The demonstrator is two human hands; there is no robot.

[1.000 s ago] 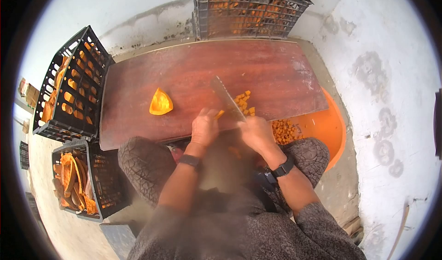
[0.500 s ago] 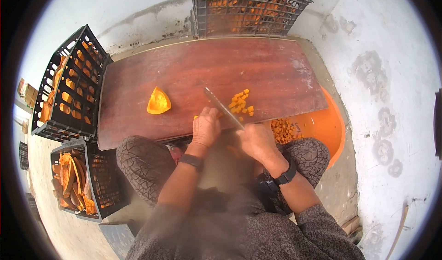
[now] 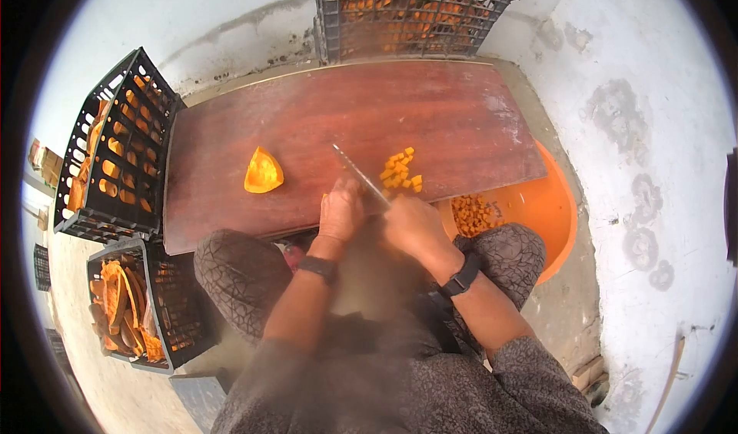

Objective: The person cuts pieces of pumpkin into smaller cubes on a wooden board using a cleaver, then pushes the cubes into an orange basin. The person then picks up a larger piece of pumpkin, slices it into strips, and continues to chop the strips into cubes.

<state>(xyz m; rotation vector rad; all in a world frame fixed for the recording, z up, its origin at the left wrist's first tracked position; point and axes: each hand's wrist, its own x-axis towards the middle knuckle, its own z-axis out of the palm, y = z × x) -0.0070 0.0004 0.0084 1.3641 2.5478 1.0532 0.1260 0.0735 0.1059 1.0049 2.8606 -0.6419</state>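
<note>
My right hand [image 3: 415,225] is wrapped round the handle of a knife [image 3: 360,174], its blade slanting up and left across the board. Close beside the blade, my left hand [image 3: 341,207] presses down with curled fingers on a pumpkin piece [image 3: 324,196]; only a small orange bit shows, the rest is under the fingers. Small pumpkin cubes [image 3: 398,169] lie in a loose pile to the right of the blade. A larger pumpkin wedge [image 3: 264,171] rests farther left on the reddish-brown board [image 3: 254,119].
An orange tub [image 3: 550,211] holding diced pumpkin [image 3: 475,215] stands under the board's right edge. Black crates of pumpkin pieces stand at the left [image 3: 115,153], lower left [image 3: 157,311] and far side [image 3: 415,19]. A white wall [image 3: 653,126] rises on the right.
The knife and my right hand have shifted a little left, toward my left hand. My left hand stays in about the same place. The wedge and cubes lie as before.
</note>
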